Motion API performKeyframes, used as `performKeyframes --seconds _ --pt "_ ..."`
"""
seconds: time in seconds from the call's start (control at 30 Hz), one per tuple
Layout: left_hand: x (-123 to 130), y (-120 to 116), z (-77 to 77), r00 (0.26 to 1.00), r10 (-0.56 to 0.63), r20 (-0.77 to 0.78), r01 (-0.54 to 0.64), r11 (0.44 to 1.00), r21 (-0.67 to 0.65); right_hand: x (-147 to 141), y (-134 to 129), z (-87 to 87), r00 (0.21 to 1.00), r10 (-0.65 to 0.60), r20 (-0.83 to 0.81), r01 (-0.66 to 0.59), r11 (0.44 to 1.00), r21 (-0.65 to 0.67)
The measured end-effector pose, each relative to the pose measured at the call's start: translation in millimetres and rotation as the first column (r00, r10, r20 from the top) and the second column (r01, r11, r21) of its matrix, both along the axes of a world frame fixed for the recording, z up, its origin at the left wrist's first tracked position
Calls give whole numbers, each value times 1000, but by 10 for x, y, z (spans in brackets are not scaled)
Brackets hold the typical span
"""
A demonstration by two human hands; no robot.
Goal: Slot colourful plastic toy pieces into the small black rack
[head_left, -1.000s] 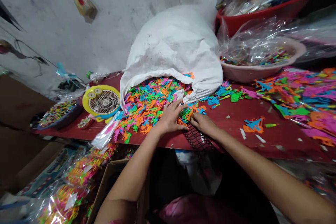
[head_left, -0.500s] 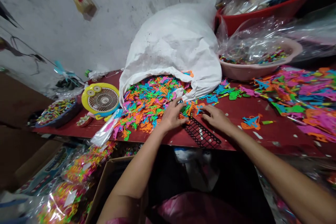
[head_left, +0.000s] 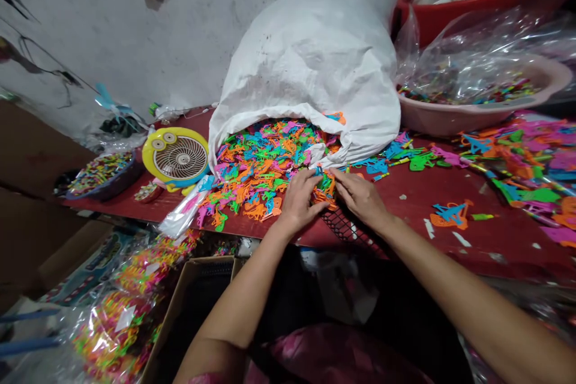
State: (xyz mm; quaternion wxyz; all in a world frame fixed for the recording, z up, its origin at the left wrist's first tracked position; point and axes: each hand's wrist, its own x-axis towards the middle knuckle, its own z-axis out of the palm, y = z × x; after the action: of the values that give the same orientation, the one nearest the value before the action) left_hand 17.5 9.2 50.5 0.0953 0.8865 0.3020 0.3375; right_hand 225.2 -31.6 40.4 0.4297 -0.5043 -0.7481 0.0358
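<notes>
Small flat plastic pieces point(head_left: 256, 171) in orange, green, blue and pink spill from a white sack point(head_left: 310, 60) onto the red table. My left hand point(head_left: 299, 201) lies at the right side of this pile, fingers forward and thumb apart. Facing it, my right hand point(head_left: 362, 201) has its fingers stretched toward a small heap of orange and green pieces point(head_left: 323, 192) between both hands. That heap is at the far end of a black grid tray point(head_left: 339, 225), partly covered by my right hand. Whether the fingertips pinch any piece is hard to make out.
A yellow fan point(head_left: 177, 159) stands left of the pile, near a basin of small beads point(head_left: 101, 174). A pink basin point(head_left: 477, 117) sits at the right back, with more plastic pieces point(head_left: 531, 162) before it. Below left are filled clear bags point(head_left: 112, 330) and a cardboard box point(head_left: 180, 294).
My right hand has moved left and forward, closer to my left hand, now covering part of the black grid tray. A heap of orange pieces shows between the hands. The camera view has shifted slightly.
</notes>
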Motion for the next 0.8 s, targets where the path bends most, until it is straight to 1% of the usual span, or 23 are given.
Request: performKeyframes --seconds 0.17,0.27,0.4,0.5,0.57,0.63,0.67,0.73,0.8 --pt "14 -21 11 1000 4 -9 -4 999 -41 -53 -45 -39 999 -39 32 41 996 -83" --pt "14 -28 -3 1000 1 -12 -2 999 -50 -71 -62 -51 997 -51 52 55 995 -80" --pt "11 -45 19 1000 -7 -7 6 998 -55 -75 -78 -19 997 -60 51 63 997 -48" --pt "11 -94 -20 999 4 47 -1 998 -66 -66 -96 -27 997 -76 -2 76 993 -90" --pt "11 -130 -135 989 69 130 -53 991 -124 -35 -113 -84 990 -103 -97 87 983 -160" --pt "9 -148 -314 965 151 214 -93 961 -260 40 -130 -169 972 -154 -175 116 970 -215" --pt "8 -146 -414 953 180 242 -90 935 -342 98 -136 -211 963 -199 -183 154 961 -231" --pt "12 -122 -595 936 209 282 -55 880 -471 249 -139 -267 945 -306 -117 271 930 -249" --pt "29 -82 -715 924 214 316 -14 846 -532 410 -124 -271 919 -393 23 385 884 -264"
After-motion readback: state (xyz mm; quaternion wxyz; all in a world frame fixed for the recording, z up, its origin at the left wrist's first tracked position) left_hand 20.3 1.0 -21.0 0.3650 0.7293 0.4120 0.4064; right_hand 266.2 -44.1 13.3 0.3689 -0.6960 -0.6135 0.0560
